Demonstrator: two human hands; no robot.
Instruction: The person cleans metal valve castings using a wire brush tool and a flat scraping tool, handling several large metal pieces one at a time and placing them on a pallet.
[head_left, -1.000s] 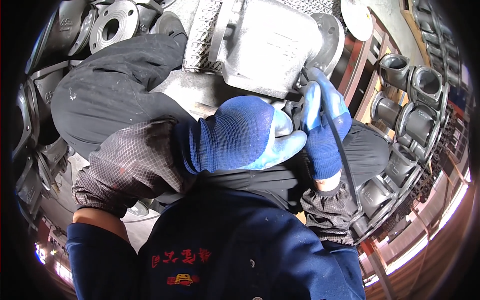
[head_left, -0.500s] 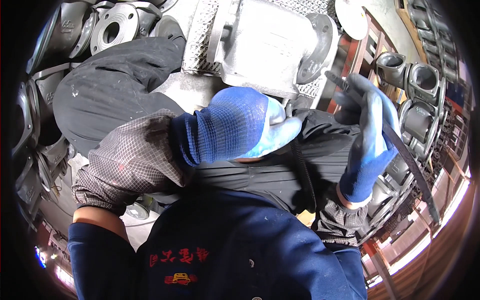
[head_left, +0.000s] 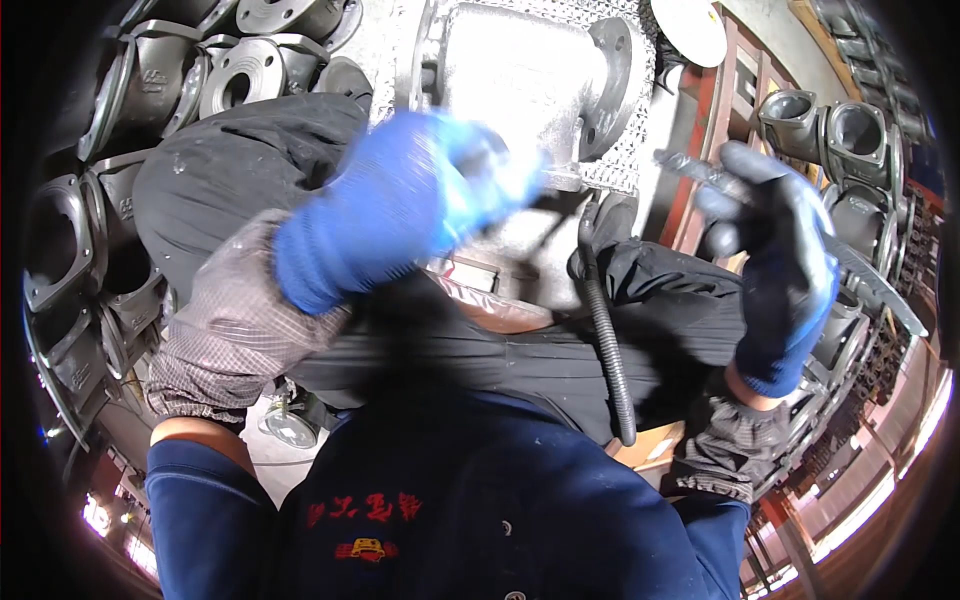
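A grey cast-metal valve body (head_left: 515, 85) with a round bolt-holed flange lies in front of me on a textured metal mesh surface. My left hand (head_left: 410, 200), in a blue coated glove, hovers just nearer than the casting. Motion smears its fingers, so their grip is unclear. To the right, my gloved right hand (head_left: 785, 230) is closed around a long flat file (head_left: 875, 285). One end sticks out past the fingers toward the casting, while the blade runs off to the right behind the hand.
A ribbed black hose (head_left: 608, 350) hangs between my legs, right of centre. Stacked flanged castings (head_left: 60, 240) crowd the left side, and more castings (head_left: 860, 135) stand at the right. A red metal frame (head_left: 735, 100) and a white disc (head_left: 690, 30) are beyond my right hand.
My left hand has drawn left, away from the hose's upper end, uncovering the area below the casting. My right hand has shifted right and slightly nearer, with the file swung to a flatter angle.
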